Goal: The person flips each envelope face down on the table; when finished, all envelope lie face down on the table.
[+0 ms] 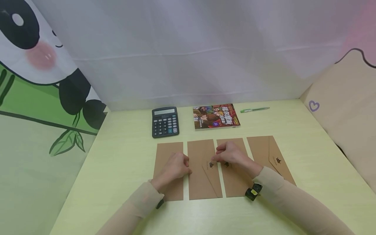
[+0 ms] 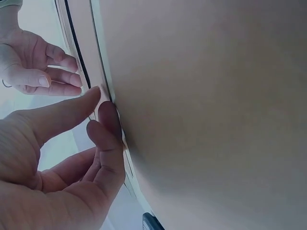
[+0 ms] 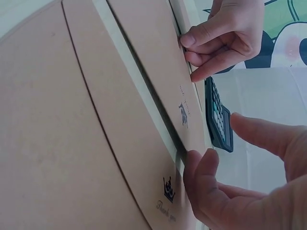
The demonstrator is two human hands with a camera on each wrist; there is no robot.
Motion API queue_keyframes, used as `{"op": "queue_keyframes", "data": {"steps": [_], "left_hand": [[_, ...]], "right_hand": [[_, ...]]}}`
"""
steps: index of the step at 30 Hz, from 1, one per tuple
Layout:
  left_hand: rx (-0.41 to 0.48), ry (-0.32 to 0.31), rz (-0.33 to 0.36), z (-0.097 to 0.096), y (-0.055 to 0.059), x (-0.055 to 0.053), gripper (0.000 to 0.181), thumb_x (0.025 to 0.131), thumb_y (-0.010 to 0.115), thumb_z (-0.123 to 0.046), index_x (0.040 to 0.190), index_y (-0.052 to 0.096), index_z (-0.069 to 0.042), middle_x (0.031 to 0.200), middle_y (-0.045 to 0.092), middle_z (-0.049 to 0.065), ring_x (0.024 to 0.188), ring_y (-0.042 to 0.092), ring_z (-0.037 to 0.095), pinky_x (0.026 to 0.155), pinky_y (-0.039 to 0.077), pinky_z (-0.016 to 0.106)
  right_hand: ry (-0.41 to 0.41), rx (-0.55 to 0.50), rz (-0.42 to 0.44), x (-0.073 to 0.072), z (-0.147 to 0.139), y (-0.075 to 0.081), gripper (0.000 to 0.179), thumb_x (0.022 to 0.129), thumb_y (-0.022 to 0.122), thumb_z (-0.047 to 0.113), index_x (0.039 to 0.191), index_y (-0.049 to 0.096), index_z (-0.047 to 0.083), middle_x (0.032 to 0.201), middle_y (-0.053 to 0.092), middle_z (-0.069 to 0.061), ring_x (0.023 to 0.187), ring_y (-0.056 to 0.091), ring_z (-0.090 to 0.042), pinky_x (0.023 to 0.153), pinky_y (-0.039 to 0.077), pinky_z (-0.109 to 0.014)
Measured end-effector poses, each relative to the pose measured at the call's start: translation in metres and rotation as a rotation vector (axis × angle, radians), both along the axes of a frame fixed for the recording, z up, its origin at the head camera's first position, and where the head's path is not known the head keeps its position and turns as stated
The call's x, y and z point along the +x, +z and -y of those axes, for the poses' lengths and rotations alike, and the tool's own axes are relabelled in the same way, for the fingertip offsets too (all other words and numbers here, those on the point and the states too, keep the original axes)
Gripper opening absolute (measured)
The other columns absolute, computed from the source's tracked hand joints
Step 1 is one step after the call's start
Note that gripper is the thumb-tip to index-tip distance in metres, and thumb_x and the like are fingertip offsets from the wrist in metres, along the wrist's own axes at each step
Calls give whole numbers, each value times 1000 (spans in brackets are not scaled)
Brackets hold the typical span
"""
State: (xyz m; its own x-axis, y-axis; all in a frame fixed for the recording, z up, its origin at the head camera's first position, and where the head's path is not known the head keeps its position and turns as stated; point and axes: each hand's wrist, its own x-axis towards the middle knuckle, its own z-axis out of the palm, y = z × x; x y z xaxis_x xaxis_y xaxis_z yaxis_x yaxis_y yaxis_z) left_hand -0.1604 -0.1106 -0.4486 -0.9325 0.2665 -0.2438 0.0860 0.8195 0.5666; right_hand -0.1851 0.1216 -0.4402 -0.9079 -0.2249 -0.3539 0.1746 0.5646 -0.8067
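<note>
Several brown paper envelopes lie in a row. My left hand [image 1: 174, 165] is over the leftmost envelope [image 1: 168, 148], its thumb and bent fingers touching the left edge of the second envelope [image 1: 199, 182]. Across the third envelope [image 1: 235, 184] reaches my right hand [image 1: 233, 154]; its fingertips [image 3: 194, 165] rest at the second envelope's right edge, while the thumb stands apart. A crown print [image 1: 211, 164] shows by those fingertips. The rightmost envelope [image 1: 261, 150] has a slanted flap and is partly covered by the right sleeve.
Behind the envelopes are a black calculator [image 1: 165, 122], a colourful book [image 1: 216, 116] and a green pen [image 1: 255, 110]. White cloth [image 1: 199, 78] hangs at the table's back edge. Printed panels stand on both sides. Dark wrist devices are under both sleeves.
</note>
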Motion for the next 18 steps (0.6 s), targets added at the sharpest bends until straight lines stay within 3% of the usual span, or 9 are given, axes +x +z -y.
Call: {"op": "queue_keyframes", "data": {"steps": [5, 11, 18], "left_hand": [[29, -27, -16, 2, 0, 2, 30, 76, 79, -15, 58, 56, -8, 49, 45, -4, 45, 40, 9, 43, 27, 24], [64, -52, -1, 1, 0, 2, 37, 81, 76, -24, 57, 53, -8, 47, 40, -5, 43, 38, 8, 43, 25, 24], [86, -80, -54, -2, -4, 1, 35, 82, 75, -25, 62, 51, -10, 51, 41, -5, 47, 37, 8, 45, 26, 25]], "right_hand": [[8, -6, -6, -1, -2, 0, 53, 81, 77, 16, 122, 57, -11, 104, 65, -14, 75, 62, -17, 72, 51, -32], [14, -21, -19, 1, -7, -2, 50, 80, 78, 15, 121, 60, -8, 103, 67, -11, 84, 62, -18, 77, 51, -34], [6, -161, 2, 2, -15, -4, 45, 82, 72, 1, 124, 56, -7, 103, 66, -14, 87, 64, -21, 71, 54, -33]]}}
